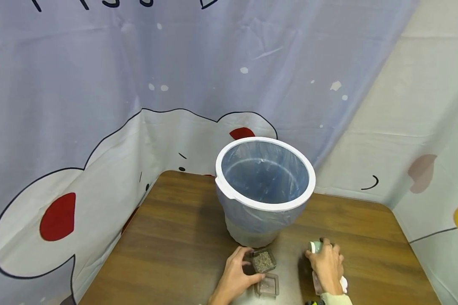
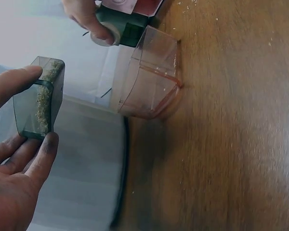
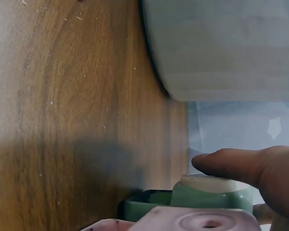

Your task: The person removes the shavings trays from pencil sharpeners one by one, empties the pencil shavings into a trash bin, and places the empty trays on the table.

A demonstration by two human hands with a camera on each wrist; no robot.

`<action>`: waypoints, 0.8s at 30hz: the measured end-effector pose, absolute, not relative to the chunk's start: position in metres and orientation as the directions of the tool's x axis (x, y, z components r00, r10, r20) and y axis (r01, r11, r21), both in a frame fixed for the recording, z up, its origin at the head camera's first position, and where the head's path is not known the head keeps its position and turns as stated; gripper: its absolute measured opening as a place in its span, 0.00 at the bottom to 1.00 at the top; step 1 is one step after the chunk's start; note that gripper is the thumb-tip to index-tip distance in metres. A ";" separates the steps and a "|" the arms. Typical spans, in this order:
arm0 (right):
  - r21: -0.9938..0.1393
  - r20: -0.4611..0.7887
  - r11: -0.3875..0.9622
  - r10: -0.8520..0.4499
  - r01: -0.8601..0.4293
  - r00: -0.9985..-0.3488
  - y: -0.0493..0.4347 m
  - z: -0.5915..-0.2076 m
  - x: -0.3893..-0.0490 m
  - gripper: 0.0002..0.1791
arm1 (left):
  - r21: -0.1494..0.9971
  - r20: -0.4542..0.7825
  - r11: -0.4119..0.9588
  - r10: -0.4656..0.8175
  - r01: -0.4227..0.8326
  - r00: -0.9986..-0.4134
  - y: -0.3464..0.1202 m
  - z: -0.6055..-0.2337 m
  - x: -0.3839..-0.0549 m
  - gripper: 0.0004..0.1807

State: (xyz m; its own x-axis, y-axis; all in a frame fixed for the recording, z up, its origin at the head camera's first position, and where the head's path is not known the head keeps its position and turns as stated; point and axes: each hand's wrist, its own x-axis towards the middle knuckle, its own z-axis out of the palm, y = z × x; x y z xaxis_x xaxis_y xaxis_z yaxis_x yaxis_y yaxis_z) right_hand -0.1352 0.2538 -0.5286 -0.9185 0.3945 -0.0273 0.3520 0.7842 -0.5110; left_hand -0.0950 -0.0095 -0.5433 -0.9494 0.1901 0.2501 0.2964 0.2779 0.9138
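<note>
My left hand (image 1: pixel 236 273) pinches a small clear, green-tinted shavings drawer (image 2: pixel 41 103) between thumb and fingers, lifted off the table. Pale, crumbly shavings fill part of it. Just below it in the head view, an open pink-tinted drawer (image 1: pixel 268 286) stands on the table. On the right, my right hand (image 1: pixel 327 262) grips a green and white pencil sharpener (image 3: pixel 212 196), its thumb against the white part. Beside that lies a pink sharpener body (image 3: pixel 197 220) with a round hole, partly cut off in the right wrist view.
A large bin (image 1: pixel 265 207) with a white rim and clear liner stands behind both hands. Scattered crumbs lie on the brown wooden table (image 1: pixel 168 254). A printed cloth (image 1: pixel 198 63) hangs around the table's back and sides.
</note>
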 end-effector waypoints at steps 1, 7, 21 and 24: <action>-0.505 -0.031 0.787 0.394 0.355 -0.919 0.254 -0.529 -0.135 0.41 | 0.915 0.245 0.279 0.193 0.293 -0.950 -0.010 -0.543 -0.095 0.33; -0.492 -0.060 0.794 0.378 0.357 -0.924 0.253 -0.524 -0.133 0.45 | 0.916 0.245 0.275 0.196 0.293 -0.950 -0.017 -0.534 -0.092 0.33; -0.871 0.157 0.486 0.411 0.069 -0.898 0.232 -0.443 -0.136 0.34 | 0.903 0.293 0.266 0.198 0.339 -0.935 -0.037 -0.510 -0.090 0.32; -0.927 0.179 0.374 0.421 -0.009 -0.889 0.226 -0.433 -0.139 0.32 | 0.901 0.286 0.275 0.205 0.335 -0.936 -0.041 -0.510 -0.089 0.31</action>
State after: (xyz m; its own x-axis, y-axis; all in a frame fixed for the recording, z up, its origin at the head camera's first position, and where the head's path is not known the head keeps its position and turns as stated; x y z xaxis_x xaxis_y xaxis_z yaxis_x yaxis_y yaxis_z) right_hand -0.1391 0.2258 -0.4325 -0.8893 0.4209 0.1788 -0.0091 0.3745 -0.9272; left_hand -0.0893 -0.0409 -0.5103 -0.9361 0.2055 0.2856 0.3352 0.2748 0.9012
